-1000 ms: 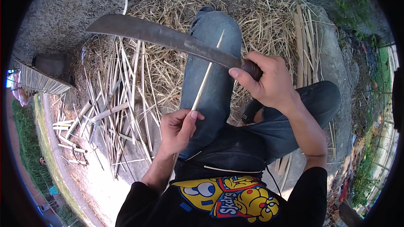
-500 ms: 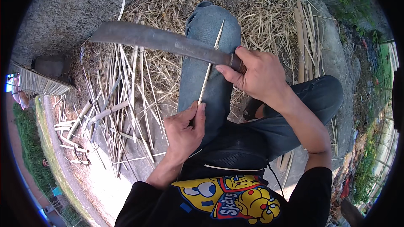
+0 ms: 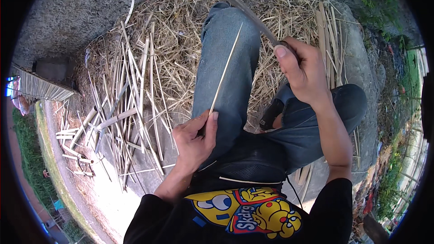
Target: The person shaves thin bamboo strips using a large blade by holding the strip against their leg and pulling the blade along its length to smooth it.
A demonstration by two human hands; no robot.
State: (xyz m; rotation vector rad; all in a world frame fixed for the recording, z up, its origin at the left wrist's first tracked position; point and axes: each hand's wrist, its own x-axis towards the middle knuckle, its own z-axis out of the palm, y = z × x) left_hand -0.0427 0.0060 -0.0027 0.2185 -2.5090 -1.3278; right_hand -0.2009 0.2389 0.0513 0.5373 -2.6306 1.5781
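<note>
My left hand [image 3: 195,136] pinches the lower end of a thin, pale split-bamboo stick [image 3: 224,70]. Its tapered tip points away from me over the denim of my raised knee [image 3: 226,40]. To the right of that knee, my right hand [image 3: 304,70] is closed round the handle of a long machete [image 3: 244,9]. The dark blade slants up and to the left, apart from the stick, and its far end runs out of the top of the view. Most of the handle is hidden by my fingers.
Many loose bamboo strips [image 3: 135,95] lie heaped on the left, with thicker pieces [image 3: 117,119] among them. Dry shavings [image 3: 176,58] cover the ground around my knee. More bamboo lengths [image 3: 326,40] lie at the right on a grey stone slab [image 3: 359,63]. One short strip [image 3: 248,180] rests across my lap.
The machete has lifted off the stick, and its blade has swung from lying across my knee to pointing up and away. My right hand moved right. The left hand barely shifted, still pinching the stick.
</note>
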